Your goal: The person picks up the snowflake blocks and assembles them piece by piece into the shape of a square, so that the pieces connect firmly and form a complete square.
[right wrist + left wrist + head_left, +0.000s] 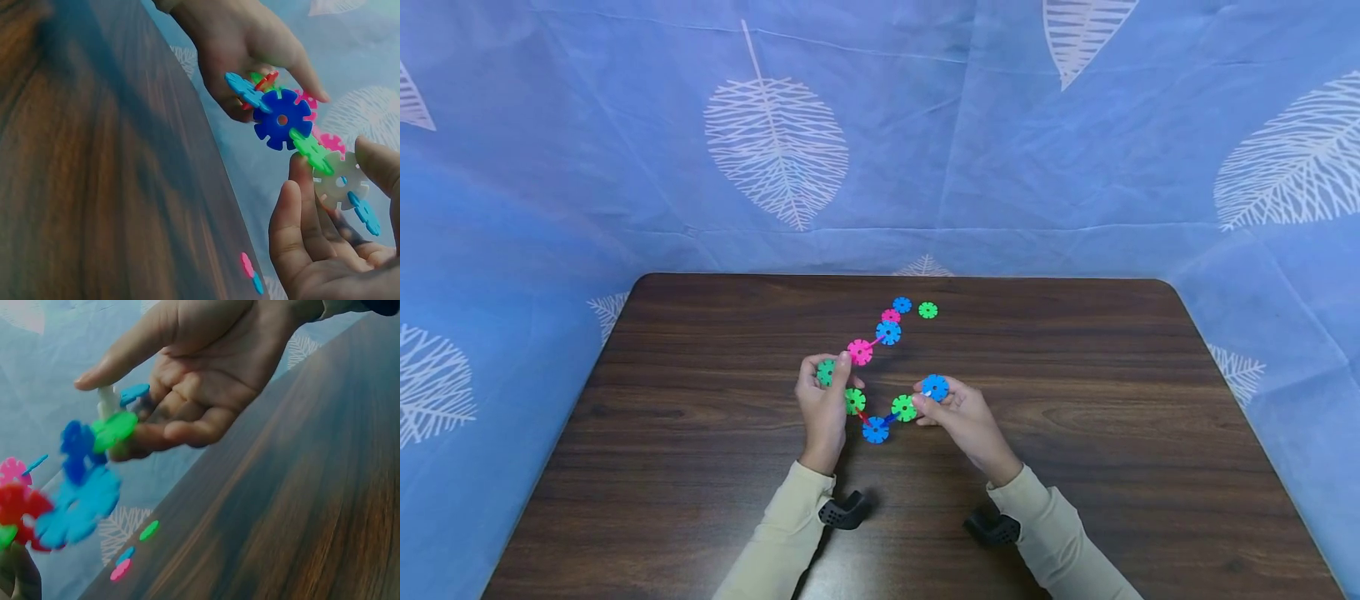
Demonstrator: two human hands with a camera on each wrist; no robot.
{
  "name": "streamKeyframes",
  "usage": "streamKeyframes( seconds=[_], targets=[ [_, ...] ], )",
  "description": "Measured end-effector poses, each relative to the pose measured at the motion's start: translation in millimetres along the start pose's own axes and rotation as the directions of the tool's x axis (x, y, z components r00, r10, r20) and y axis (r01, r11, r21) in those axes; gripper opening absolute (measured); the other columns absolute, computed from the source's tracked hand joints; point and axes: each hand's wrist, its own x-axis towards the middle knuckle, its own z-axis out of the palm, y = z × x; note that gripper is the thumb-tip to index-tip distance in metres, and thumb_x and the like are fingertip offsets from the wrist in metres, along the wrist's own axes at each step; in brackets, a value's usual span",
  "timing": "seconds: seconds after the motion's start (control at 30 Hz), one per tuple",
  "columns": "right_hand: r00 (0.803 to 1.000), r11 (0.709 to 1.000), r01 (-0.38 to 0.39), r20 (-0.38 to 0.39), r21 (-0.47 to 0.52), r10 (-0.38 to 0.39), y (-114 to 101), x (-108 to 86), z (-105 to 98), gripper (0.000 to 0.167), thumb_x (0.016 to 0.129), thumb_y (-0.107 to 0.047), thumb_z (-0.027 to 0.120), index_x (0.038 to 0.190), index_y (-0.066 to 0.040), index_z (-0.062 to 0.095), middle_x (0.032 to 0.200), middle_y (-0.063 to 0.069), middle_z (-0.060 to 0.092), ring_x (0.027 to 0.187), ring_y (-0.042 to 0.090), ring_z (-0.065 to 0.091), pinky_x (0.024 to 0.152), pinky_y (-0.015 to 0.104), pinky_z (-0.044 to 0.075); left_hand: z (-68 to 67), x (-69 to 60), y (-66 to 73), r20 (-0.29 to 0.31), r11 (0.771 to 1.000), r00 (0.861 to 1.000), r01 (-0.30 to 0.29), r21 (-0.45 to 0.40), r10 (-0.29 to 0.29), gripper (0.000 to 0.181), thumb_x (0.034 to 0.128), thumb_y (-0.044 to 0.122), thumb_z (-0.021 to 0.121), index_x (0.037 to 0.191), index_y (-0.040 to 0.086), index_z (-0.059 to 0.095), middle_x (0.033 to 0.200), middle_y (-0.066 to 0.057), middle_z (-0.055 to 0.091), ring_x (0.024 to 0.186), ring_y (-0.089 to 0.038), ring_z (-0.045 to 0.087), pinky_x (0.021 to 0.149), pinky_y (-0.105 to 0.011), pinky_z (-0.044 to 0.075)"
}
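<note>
A bent chain of slotted plastic discs is held up between my two hands above the table. In the head view my left hand (826,412) pinches its left part near a green disc (826,372), with a pink disc (860,352) and a blue disc (888,332) reaching away from it. My right hand (966,421) pinches the other end; there, the right wrist view shows a white disc (331,187) between thumb and fingers, joined to a green disc (311,152) and a small-looking light blue disc (364,214). A dark blue disc (275,131) comes further along.
Loose on the far part of the brown wooden table (1075,375) lie a blue disc (902,305), a pink disc (891,316) and a green disc (928,310). A blue leaf-patterned cloth (910,150) hangs behind the table and at its sides.
</note>
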Motion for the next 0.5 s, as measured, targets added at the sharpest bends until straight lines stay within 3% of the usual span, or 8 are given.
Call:
streamKeyframes(
  seconds=[0.17,0.27,0.37,0.5],
  targets=[
    [0.999,0.999,-0.007,-0.054,-0.042,0.005,-3.3,4.8,-8.7,0.047,0.092,-0.021,0.062,0.124,0.011,0.050,0.115,0.024,0.062,0.082,0.007,0.064,0.076,0.034,0.058,-5.2,-0.2,-1.0,0.051,0.998,0.999,0.023,-0.052,-0.020,0.018,0.0866,0.013,0.069,0.085,0.009,0.051,0.057,0.003,0.062,0.048,-0.011,0.060,0.047,-0.018,0.045],
    [0.995,0.997,-0.019,-0.103,-0.072,0.011,-5.2,8.9,-14.4,0.047,0.093,-0.024,0.061,0.125,0.009,0.051,0.120,0.025,0.061,0.079,0.007,0.061,0.072,0.028,0.056,-8.2,-0.6,-0.5,0.115,0.996,0.992,0.063,-0.055,-0.057,0.018,0.0870,0.006,0.066,0.093,0.005,0.049,0.063,0.004,0.065,0.047,-0.009,0.059,0.044,-0.020,0.046],
    [0.991,0.994,-0.025,-0.132,-0.107,0.010,-8.1,12.7,-19.5,0.046,0.094,-0.029,0.060,0.123,0.006,0.053,0.107,0.011,0.068,0.076,0.009,0.059,0.073,0.031,0.055,-10.8,-1.5,1.7,0.220,0.992,0.970,0.115,-0.052,-0.101,0.024,0.0886,0.000,0.059,0.109,-0.002,0.046,0.073,0.003,0.066,0.049,-0.011,0.059,0.042,-0.021,0.048],
    [0.990,0.985,-0.048,-0.140,-0.164,0.025,-13.3,16.6,-23.5,0.048,0.093,-0.036,0.060,0.122,0.002,0.055,0.088,-0.007,0.067,0.076,0.010,0.057,0.078,0.039,0.053,-12.4,-2.8,5.4,0.350,0.989,0.927,0.147,-0.004,-0.137,0.040,0.0883,-0.006,0.049,0.127,-0.008,0.039,0.080,0.001,0.061,0.051,-0.012,0.060,0.049,-0.022,0.052]
  ],
)
